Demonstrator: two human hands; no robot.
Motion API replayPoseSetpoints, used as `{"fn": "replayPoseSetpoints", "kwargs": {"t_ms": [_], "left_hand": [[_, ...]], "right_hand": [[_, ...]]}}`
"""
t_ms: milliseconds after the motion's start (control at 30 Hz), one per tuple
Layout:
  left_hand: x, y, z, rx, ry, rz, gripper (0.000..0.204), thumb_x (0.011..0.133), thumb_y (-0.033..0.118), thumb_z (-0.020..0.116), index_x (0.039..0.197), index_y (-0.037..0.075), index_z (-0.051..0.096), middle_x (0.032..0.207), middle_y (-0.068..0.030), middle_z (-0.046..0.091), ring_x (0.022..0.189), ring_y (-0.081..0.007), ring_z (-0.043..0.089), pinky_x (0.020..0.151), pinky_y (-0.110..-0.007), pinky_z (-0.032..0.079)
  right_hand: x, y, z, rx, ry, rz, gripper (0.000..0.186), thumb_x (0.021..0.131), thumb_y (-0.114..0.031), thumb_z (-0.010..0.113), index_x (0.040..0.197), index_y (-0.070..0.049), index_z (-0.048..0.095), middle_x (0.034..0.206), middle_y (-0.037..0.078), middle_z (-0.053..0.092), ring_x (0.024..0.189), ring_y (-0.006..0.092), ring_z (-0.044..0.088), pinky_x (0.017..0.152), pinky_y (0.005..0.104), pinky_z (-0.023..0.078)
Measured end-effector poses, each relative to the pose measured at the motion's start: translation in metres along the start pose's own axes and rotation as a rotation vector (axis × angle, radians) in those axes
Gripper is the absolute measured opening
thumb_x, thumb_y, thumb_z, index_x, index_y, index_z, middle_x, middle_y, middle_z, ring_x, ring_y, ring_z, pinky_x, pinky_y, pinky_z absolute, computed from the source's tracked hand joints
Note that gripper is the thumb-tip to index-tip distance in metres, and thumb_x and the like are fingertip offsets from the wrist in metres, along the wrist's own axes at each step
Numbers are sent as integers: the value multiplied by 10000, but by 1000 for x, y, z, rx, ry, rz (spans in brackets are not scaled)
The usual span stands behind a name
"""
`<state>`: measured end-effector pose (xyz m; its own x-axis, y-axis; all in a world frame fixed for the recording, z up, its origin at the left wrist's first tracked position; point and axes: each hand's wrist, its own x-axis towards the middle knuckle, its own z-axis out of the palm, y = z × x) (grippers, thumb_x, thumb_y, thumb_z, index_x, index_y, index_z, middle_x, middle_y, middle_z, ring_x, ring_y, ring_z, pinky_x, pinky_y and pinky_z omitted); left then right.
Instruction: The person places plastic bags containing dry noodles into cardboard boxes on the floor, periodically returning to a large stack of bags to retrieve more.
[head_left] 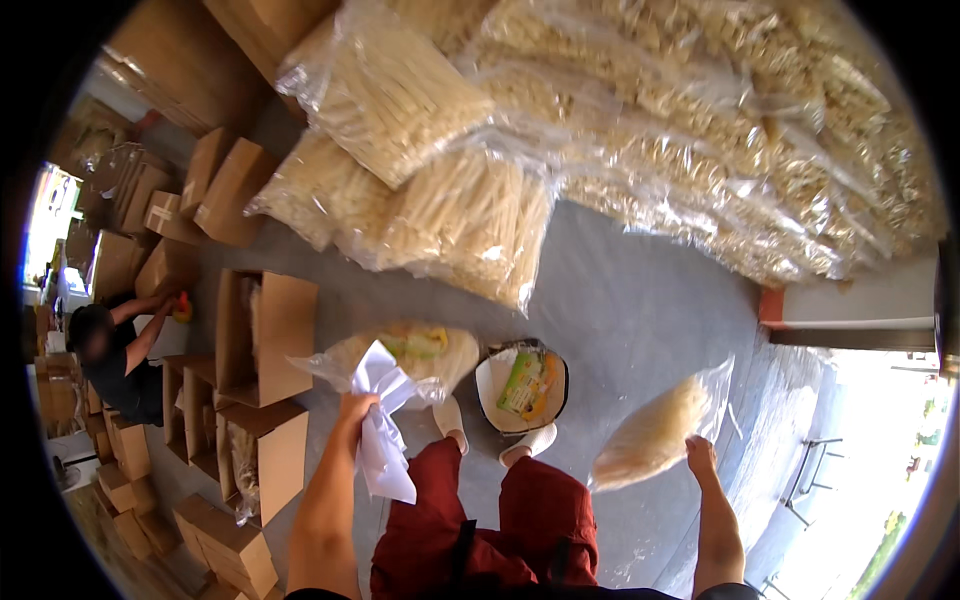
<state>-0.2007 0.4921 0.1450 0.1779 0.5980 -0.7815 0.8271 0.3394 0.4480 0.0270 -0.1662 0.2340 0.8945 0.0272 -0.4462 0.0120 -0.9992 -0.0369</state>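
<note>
My left hand is closed on a white plastic-like sheet, folded and hanging down. Just beyond it is a blurred clear bag of pale contents with a green and yellow label; whether my left hand also grips this bag, I cannot tell. Out to the right, my right hand pinches the edge of a clear plastic bag filled with pale, noodle-like strands, held tilted. Between the hands, near my feet, a white bin with a dark rim holds green and yellow printed labels.
Large clear bags of pale strips are piled ahead and to the right. Open cardboard boxes stand at the left, some with bagged goods. Another person works beyond them. A bright doorway lies at the right.
</note>
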Motion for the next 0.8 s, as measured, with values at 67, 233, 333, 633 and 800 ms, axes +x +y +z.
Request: {"fn": "replayPoseSetpoints", "kwargs": {"t_ms": [67,233,333,633,800], "left_hand": [[-45,2,-31,-198,-60,-12,228,530,123,673,674,-38,601,623,-80,571,535,-171,545,442,-330,413],[-144,-103,-99,-540,-135,102,181,583,132,668,673,-16,614,621,-63,572,554,-158,541,491,-310,426],[-174,-240,-109,-645,137,-40,182,585,102,666,715,-15,617,669,-89,593,605,-200,570,552,-328,460],[-447,-329,-190,-1295,349,-178,138,573,63,613,691,-2,583,635,-96,555,563,-206,550,522,-321,449],[-534,-445,-188,-1517,527,-185,114,557,69,612,647,10,572,568,-82,536,510,-210,541,511,-304,445]], "right_hand": [[-34,34,-26,11,17,-28,257,800,-274,493,747,-53,614,777,166,600,769,356,566,674,448,432],[-103,109,-2,-5,23,-519,153,732,-126,473,755,-70,614,773,124,615,771,299,585,668,397,453],[-107,47,29,69,98,-865,175,725,-145,488,779,-69,636,797,124,624,787,318,584,719,406,457],[-103,-109,45,146,-147,-777,270,791,-209,518,654,12,591,567,136,568,550,257,556,534,377,422],[-151,-206,11,466,-487,-450,248,800,-204,527,661,-6,580,524,73,545,433,177,491,416,345,391]]}}
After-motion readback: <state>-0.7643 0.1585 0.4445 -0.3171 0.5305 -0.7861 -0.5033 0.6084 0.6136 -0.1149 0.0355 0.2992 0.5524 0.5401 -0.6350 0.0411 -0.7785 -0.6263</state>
